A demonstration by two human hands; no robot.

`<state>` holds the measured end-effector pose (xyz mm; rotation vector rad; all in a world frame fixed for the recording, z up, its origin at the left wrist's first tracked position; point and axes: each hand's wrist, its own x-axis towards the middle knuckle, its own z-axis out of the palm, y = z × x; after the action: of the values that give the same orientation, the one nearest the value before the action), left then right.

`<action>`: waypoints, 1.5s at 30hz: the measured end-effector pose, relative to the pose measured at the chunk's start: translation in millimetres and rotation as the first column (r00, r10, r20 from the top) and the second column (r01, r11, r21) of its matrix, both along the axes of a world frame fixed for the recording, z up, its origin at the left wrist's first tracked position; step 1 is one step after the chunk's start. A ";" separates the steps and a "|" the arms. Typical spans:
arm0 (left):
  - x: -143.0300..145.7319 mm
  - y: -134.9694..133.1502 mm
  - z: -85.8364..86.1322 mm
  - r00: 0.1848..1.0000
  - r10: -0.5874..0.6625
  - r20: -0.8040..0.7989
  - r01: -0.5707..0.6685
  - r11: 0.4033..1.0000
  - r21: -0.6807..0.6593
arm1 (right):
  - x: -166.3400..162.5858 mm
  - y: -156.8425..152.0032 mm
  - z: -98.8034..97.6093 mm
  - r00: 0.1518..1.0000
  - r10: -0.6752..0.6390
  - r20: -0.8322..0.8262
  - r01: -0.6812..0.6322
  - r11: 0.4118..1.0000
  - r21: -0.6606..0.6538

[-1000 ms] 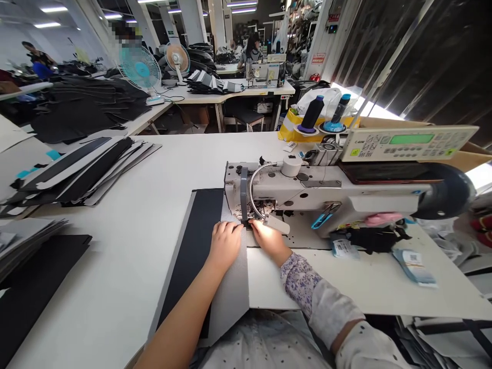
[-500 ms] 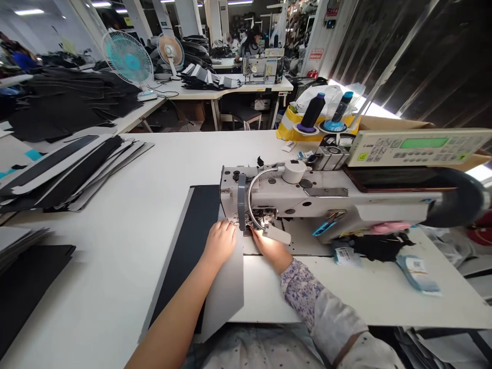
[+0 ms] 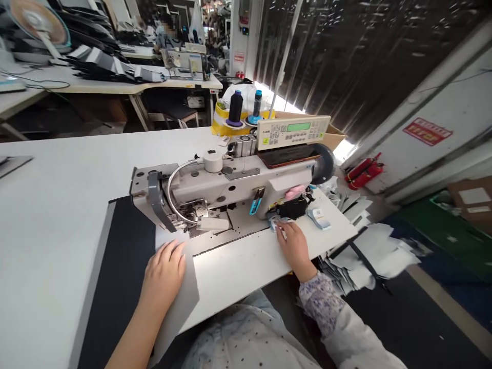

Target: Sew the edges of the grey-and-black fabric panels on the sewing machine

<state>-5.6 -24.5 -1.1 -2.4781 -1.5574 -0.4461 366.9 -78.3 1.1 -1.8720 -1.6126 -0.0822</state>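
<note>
Black-and-grey panel (image 3: pixel 119 256), flat and straight-edged, lies on the smooth white desk (image 3: pixel 61 215) at eight o'clock in the view, its far part reaching the head of the sewing machine (image 3: pixel 230 184). Its matte black field has a pale-grey border along the left and a pale-grey strip along the right. Left hand (image 3: pixel 163 274) rests palm-down on that strip, its grip loose, fingers slightly apart. Right hand (image 3: pixel 294 246) touches a blue-and-white packet (image 3: pixel 272 224) at its ten o'clock; I cannot tell whether this grip is closed on it. From that hand, crumpled black cloth (image 3: pixel 292 209) sits at twelve o'clock, another packet (image 3: pixel 319 219) near two. A ribbed metal conduit (image 3: pixel 169 189) curves over the machine's head; tapered thread cones (image 3: pixel 236 107) stand at twelve o'clock in the view.
</note>
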 end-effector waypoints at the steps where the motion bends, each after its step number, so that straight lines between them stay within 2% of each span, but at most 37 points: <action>1: 1.0 0.3 -0.4 1.000 0.000 -0.001 0.000 1.000 0.001 | 8.7 1.9 -1.8 0.999 -0.044 0.023 0.045 0.999 -0.016; 4: 3.0 2.6 1.0 1.000 -0.005 -0.004 0.005 1.000 0.008 | 17.6 11.5 -8.7 0.994 -0.096 0.048 0.099 0.993 -0.058; 7: 1.7 4.1 2.7 1.000 -0.007 -0.001 0.007 1.000 0.013 | 15.0 16.8 -13.3 0.996 -0.075 0.043 0.078 0.995 -0.063; 11: 0.5 3.0 4.8 1.000 -0.002 0.013 0.002 1.000 0.000 | 14.5 11.1 -10.7 0.997 -0.081 0.018 0.081 0.997 0.010; 14: 12.5 -4.5 10.5 0.997 0.000 0.075 0.002 1.000 -0.022 | 0.1 4.2 -3.8 0.997 -0.056 -0.058 0.060 0.996 0.068; 17: 38.0 -13.6 19.0 0.975 -0.038 0.219 0.069 0.988 -0.136 | -45.4 7.2 2.3 0.975 0.129 -0.181 -0.117 0.990 0.078; 20: 57.5 -9.2 23.6 0.950 -0.022 0.312 0.099 0.967 -0.234 | -110.7 24.2 4.1 0.910 0.340 -0.237 -0.334 0.940 0.065; 23: 50.1 10.7 22.7 0.962 0.146 0.232 -0.085 0.963 -0.256 | -164.7 48.0 2.8 0.842 0.491 -0.225 -0.502 0.865 0.006; 26: 24.2 30.6 22.6 0.964 0.262 0.049 -0.250 0.952 -0.174 | -189.3 67.2 1.8 0.787 0.599 -0.151 -0.608 0.793 -0.024; 28: 9.7 38.4 24.4 0.969 0.241 -0.044 -0.245 0.964 -0.106 | -192.8 73.5 1.7 0.742 0.666 -0.079 -0.669 0.743 -0.018; 31: 2.0 43.4 28.0 0.975 0.202 -0.096 -0.209 0.975 -0.073 | -192.6 74.6 -0.2 0.688 0.725 0.027 -0.724 0.689 -0.043; 35: 7.6 42.2 29.4 0.974 0.213 -0.074 -0.216 0.976 -0.035 | -195.7 72.7 -6.4 0.680 0.728 0.090 -0.720 0.685 -0.107; 39: 14.3 32.2 24.3 0.973 0.230 0.016 -0.230 0.972 0.044 | -198.7 73.5 -6.8 0.677 0.727 0.111 -0.715 0.687 -0.130; 45: 14.1 21.9 10.8 0.974 0.194 0.119 -0.195 0.981 -0.004 | -198.1 72.1 -1.0 0.681 0.725 0.102 -0.710 0.688 -0.150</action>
<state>8.5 -2.6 9.6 -2.3012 -1.8186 -0.5746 168.8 -6.3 0.1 -1.1741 -2.3958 0.2069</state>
